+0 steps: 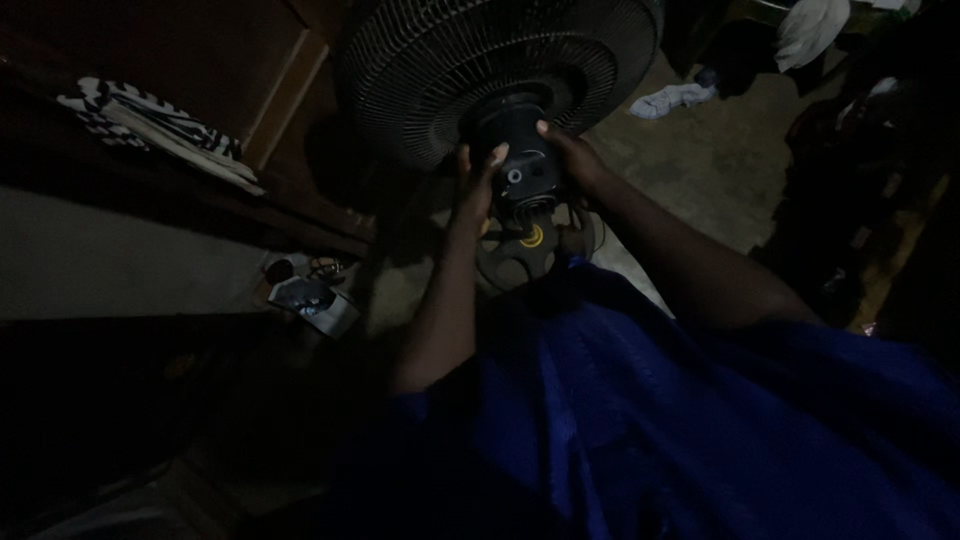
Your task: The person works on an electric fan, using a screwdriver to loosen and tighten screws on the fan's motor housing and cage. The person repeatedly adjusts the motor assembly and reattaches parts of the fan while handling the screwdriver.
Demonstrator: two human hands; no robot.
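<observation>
Dim concrete floor point(700, 160), wooden cabinet point(200, 50) left, both hands clamped on fan motor housing point(520, 165)

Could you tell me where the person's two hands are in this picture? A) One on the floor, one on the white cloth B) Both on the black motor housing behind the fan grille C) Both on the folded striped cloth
B: the left hand and right hand clasp either side of the motor housing behind the fan grille.

Small pale box point(318, 303) — floor, left of fan base point(520, 255).
</observation>
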